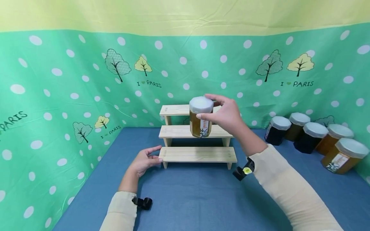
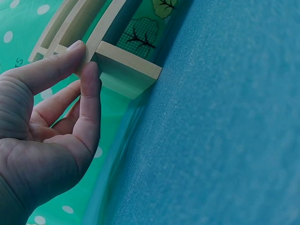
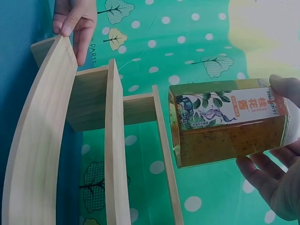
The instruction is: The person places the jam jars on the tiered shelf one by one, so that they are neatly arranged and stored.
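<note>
A three-tier wooden step rack (image 1: 198,155) stands on the blue table cover. My left hand (image 1: 143,162) is at the left end of its lowest step, thumb and forefinger pinching the corner of the board in the left wrist view. Above the middle step, my right hand (image 1: 226,115) grips an octagonal glass jar (image 1: 196,125) near its white lid, thumb on one side and fingers on the other. The jar stays upright in the head view. Amber-brown contents and a floral label with Chinese characters show on the jar (image 3: 229,143) in the right wrist view.
Several more white-lidded jars, some dark (image 1: 309,141) and some amber (image 1: 341,158), stand grouped at the right of the table. Behind the rack hangs a green polka-dot curtain (image 1: 173,67) printed with trees. The blue cloth (image 1: 188,199) spreads in front of the rack.
</note>
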The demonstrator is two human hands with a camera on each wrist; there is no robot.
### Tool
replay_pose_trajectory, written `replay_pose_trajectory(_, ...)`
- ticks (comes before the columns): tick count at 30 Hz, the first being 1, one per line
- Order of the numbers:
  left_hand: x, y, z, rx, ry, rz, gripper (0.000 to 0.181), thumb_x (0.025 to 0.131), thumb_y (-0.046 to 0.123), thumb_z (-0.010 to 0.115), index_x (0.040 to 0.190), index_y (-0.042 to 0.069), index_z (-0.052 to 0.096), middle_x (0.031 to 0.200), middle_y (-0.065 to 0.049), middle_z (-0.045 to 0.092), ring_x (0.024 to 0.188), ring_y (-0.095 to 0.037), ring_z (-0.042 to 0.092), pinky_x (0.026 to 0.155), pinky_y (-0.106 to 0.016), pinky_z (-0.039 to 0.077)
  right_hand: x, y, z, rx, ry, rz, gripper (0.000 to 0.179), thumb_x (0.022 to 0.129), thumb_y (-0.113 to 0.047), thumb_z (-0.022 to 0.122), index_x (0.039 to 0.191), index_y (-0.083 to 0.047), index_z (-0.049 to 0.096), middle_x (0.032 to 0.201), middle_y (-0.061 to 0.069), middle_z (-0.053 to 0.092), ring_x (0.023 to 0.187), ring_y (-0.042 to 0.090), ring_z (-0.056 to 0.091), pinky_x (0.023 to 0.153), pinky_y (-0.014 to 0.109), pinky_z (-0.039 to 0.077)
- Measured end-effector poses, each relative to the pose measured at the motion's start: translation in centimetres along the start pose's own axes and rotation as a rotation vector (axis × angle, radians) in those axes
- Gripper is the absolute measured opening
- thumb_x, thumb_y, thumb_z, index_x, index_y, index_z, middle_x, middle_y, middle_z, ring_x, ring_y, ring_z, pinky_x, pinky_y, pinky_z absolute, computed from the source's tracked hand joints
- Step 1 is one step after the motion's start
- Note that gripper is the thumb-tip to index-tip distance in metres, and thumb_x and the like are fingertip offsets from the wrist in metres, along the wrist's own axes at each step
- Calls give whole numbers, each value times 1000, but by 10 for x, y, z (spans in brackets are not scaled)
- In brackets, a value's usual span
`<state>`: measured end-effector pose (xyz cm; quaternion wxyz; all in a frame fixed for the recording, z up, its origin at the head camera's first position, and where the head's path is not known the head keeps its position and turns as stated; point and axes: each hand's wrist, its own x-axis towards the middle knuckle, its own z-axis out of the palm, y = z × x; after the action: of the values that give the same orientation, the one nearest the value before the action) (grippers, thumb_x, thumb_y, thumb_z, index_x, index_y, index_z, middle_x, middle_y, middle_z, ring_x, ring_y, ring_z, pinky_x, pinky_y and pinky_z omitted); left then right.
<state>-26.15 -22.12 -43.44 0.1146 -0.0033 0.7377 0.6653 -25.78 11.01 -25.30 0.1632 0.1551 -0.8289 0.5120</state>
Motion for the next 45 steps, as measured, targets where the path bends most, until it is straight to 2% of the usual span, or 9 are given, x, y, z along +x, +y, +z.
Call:
replay_pose_trajectory(11, -2, 5, 0, 1, -17, 8, 69, 83, -5, 73, 145, 1, 45, 104, -15, 68, 84, -17, 68, 77, -34, 57, 21, -10, 12, -2, -8, 31, 73, 70, -32, 89, 135, -14, 60, 117, 10, 61, 106, 25, 56, 76, 41, 53)
replay_pose_trajectory(23, -6, 7, -2, 15, -12, 10, 70, 82, -5, 74, 145, 1, 45, 105, -15, 68, 85, -18, 67, 80, -38, 57, 47, -15, 29, 33, 17, 33, 74, 71, -31, 89, 136, -13, 58, 120, 8, 61, 101, 21, 58, 74, 38, 54)
replay_pose_trajectory(30, -6, 5, -2, 19, -19, 10, 69, 82, -4, 74, 145, 1, 45, 104, -15, 68, 86, -18, 68, 81, -39, 56, 58, -10, 39, 38, 39, 54, 74, 73, -29, 88, 138, -12, 56, 119, 8, 62, 100, 20, 58, 81, 35, 53)
replay_pose_trajectory(45, -1, 2, -1, 0, -25, 2, 70, 82, -5, 74, 145, 2, 45, 101, -13, 69, 83, -17, 68, 75, -33, 57, 79, 1, 55, -16, 90, 95, 77, 74, -31, 87, 141, -13, 53, 132, 8, 57, 110, 21, 58, 85, 33, 53)
